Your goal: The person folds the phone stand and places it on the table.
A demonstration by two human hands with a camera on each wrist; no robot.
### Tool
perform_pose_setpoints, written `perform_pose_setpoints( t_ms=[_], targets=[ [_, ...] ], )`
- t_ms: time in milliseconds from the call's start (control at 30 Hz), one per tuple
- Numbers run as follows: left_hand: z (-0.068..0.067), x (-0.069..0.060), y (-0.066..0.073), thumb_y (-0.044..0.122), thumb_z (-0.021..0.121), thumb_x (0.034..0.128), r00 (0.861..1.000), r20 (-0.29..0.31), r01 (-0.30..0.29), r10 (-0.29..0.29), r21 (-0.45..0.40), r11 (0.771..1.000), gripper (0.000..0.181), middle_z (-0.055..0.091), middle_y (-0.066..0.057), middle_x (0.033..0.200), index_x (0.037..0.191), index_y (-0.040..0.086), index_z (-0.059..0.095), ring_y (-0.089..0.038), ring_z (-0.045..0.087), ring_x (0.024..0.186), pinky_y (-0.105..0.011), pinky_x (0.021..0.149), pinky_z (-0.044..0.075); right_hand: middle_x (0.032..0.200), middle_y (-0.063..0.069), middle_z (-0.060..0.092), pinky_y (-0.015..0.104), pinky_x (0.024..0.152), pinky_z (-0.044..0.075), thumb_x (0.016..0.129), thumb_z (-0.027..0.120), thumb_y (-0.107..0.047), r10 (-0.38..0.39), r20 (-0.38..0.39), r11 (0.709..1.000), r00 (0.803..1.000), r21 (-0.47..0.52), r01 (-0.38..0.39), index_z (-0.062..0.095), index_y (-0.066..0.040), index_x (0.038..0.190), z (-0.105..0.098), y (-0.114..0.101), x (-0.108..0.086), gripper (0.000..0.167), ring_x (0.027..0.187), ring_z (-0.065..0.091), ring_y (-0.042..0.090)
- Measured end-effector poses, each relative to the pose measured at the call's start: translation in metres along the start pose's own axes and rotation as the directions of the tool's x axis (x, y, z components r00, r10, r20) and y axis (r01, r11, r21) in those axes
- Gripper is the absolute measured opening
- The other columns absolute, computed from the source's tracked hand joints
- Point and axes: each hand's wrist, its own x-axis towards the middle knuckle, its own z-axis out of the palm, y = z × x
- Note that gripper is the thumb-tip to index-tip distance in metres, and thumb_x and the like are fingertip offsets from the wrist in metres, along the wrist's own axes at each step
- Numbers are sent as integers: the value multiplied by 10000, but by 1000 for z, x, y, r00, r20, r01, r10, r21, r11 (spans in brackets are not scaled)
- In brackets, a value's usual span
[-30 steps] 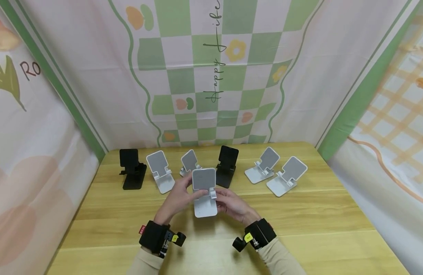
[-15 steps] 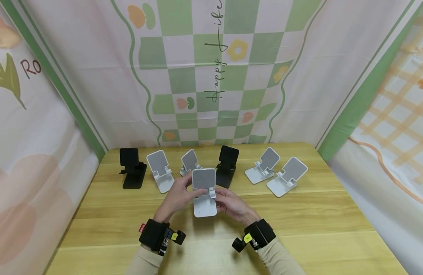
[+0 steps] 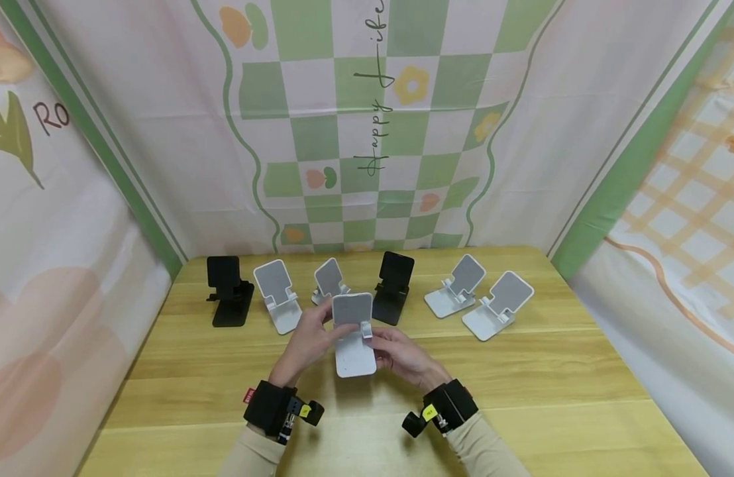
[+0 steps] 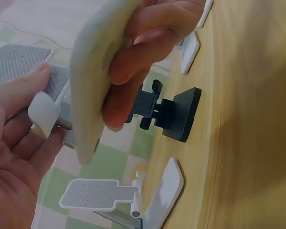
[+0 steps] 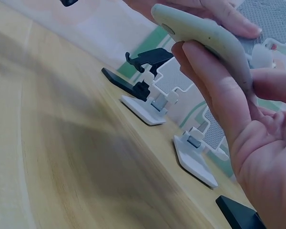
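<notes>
A white phone stand [image 3: 356, 361] with a grey pad is held above the table between both hands. My left hand [image 3: 307, 341] grips its upright plate from the left, thumb across the front and fingers behind, as the left wrist view shows. From the right, my right hand [image 3: 405, 358] holds the base, with fingers spread along its underside [image 5: 205, 40] and the thumb near the hinge. A small folding lip [image 4: 44, 113] sticks out close to my left thumb. Part of the hinge is hidden by the fingers.
Several phone stands line the back of the wooden table [image 3: 182, 397]: a black one [image 3: 232, 305] at far left, a white one [image 3: 277, 295], a partly covered white one [image 3: 328, 278], a black one [image 3: 395, 285], and two white ones [image 3: 456, 291] at right. A patterned curtain [image 3: 367, 132] hangs behind.
The held stand's padded plate has tilted slightly and its lip has shifted a little left and down. Both hands keep their hold and almost the same place.
</notes>
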Motion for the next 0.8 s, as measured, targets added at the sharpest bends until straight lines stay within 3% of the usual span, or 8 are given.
perform_pose_setpoints(
  t_ms=[267, 800],
  targets=[
    [4, 1, -1, 26, 809, 871, 998, -66, 3, -1, 22, 1000, 381, 729, -187, 1222, 1235, 10, 696, -362, 695, 1145, -567, 1029, 520, 1131, 32, 747, 215, 744, 608, 1113, 449, -145, -1, 16, 1000, 1000, 19, 1, 339, 201, 1476, 2, -1, 1, 514, 960, 747, 132],
    [6, 1, -3, -7, 818, 847, 993, -115, -19, 28, 80, 997, 354, 763, -176, 1116, 1187, 2, 723, -345, 733, 1053, -528, 937, 577, 1146, 36, 743, 254, 789, 616, 1111, 428, -118, 16, 18, 1000, 1000, 24, -17, 356, 195, 1470, 5, -1, 1, 481, 994, 743, 142]
  ],
)
